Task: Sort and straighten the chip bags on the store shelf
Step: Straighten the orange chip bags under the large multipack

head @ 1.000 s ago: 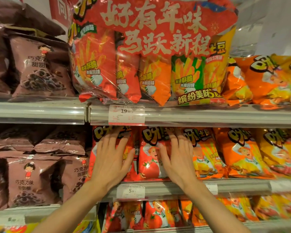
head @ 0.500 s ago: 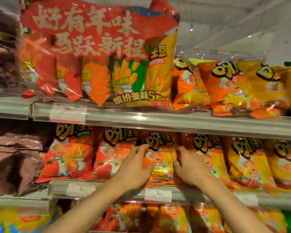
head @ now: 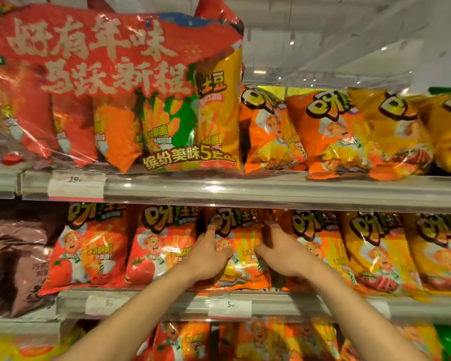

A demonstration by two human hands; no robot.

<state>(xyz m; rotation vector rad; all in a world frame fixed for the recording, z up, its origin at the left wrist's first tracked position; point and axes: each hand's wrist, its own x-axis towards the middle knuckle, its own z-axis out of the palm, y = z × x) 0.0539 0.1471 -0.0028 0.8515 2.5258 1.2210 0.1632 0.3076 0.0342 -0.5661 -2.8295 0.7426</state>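
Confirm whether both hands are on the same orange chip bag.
Yes: left hand and right hand flank one orange chip bag.

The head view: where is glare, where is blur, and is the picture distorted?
Head view: glare streaks the clear wrap of the red multipack and the upper shelf rail; the far-left edge and bottom corners are soft, small print on bags unreadable; shelf rails bow from the wide-angle lens; both hands are fairly sharp.
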